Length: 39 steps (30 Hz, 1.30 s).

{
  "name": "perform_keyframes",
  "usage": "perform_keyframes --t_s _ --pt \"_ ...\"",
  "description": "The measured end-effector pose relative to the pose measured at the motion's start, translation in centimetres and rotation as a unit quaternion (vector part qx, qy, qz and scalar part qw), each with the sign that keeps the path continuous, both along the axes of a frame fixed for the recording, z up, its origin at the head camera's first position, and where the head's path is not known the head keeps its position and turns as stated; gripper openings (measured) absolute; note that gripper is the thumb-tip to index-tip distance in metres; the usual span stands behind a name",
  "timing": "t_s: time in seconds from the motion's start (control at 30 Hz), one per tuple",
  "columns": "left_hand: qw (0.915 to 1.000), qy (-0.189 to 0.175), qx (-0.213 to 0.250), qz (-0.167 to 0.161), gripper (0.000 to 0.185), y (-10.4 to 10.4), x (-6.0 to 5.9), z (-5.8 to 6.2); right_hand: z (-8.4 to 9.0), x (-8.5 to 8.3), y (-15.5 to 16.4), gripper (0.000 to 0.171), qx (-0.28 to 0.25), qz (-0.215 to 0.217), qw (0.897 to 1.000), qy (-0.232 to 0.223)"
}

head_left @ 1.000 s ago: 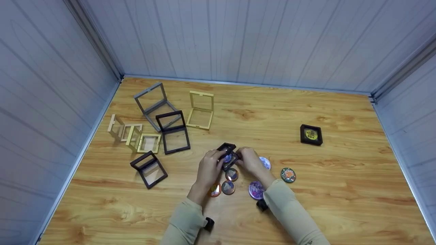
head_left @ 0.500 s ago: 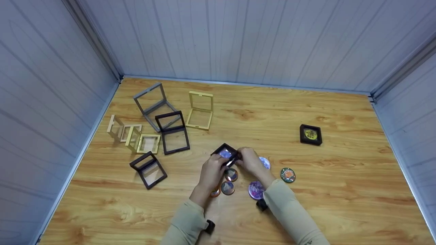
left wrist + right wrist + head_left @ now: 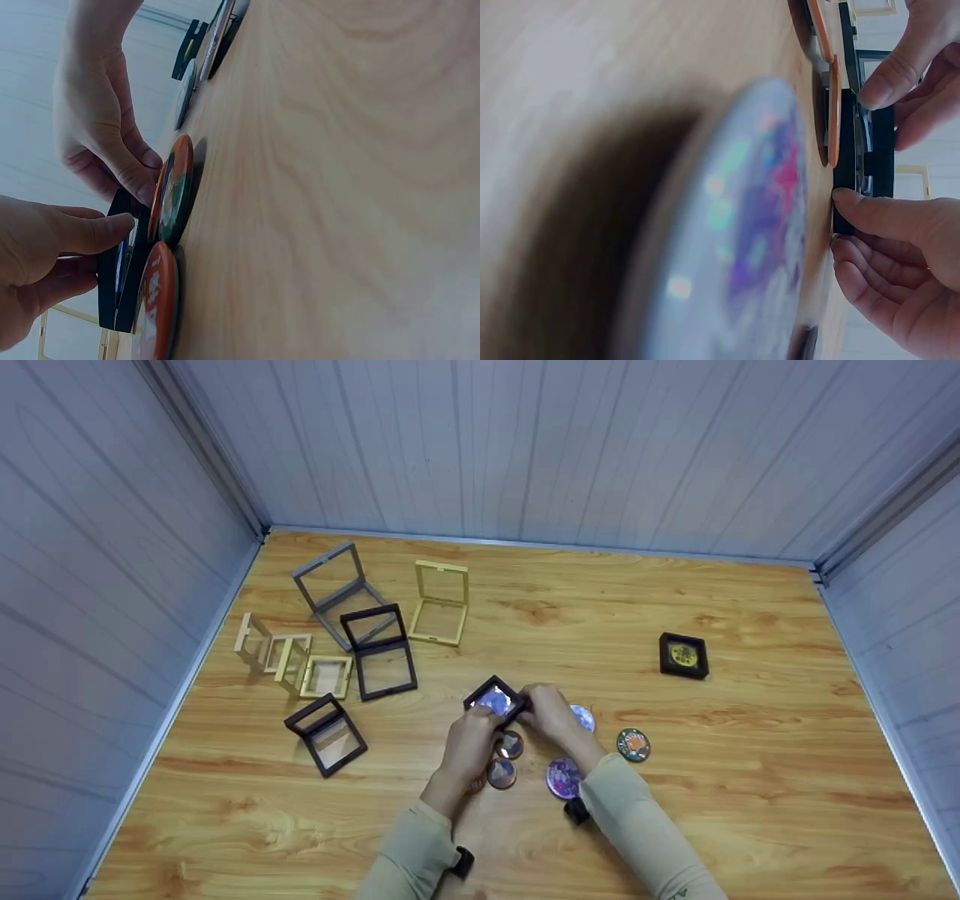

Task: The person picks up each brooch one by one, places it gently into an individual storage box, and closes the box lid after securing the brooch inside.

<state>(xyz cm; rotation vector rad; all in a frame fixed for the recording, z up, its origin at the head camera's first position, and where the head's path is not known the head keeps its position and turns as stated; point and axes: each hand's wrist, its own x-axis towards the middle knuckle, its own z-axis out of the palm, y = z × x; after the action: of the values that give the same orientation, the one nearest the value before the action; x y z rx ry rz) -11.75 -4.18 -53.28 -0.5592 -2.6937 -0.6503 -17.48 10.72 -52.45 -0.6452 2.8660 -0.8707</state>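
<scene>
Both hands on small black frame case [image 3: 494,701], mid-table, just far of round badges [image 3: 510,745]. L hand [image 3: 470,739] pinches its near-left edge, fingers curled; R hand [image 3: 551,714] grips right side w/ thumb + fingers. Case shut, bluish badge inside. Open empty frames [image 3: 379,651] far left; another closed black case [image 3: 683,655] well apart, right

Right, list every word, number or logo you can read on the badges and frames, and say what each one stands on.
None can be read.
Closed black frame: a yellow round design, too small to tell any lettering.
Small black frame held by the left hand and right hand: bluish picture, no legible text.
Purple badge: blurred in the right wrist view.
Orange badge: seen edge-on, print unreadable.
Open frames: no markings visible.
</scene>
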Motion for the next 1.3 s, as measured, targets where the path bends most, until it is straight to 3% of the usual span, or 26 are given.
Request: perform_keyframes --t_s 0.57,0.9,1.07,1.3 --pt "0.9989 -0.003 -0.046 -0.001 0.007 0.1 -0.1 0.0 0.3 0.2 0.1 0.019 0.001 0.015 1.000 0.010" --pt "0.9991 -0.022 0.011 -0.035 0.013 -0.5 0.4 0.4 1.2 1.1 0.3 0.024 0.005 0.022 0.998 0.052" --pt "0.9994 0.005 0.018 -0.029 0.015 -1.6 0.6 0.6 1.2 1.3 0.3 0.022 -0.005 0.072 0.994 0.087" --pt "0.9990 0.018 0.040 -0.006 0.018 -3.9 0.8 0.9 0.6 1.2 0.3 0.012 0.006 0.168 0.974 0.152"
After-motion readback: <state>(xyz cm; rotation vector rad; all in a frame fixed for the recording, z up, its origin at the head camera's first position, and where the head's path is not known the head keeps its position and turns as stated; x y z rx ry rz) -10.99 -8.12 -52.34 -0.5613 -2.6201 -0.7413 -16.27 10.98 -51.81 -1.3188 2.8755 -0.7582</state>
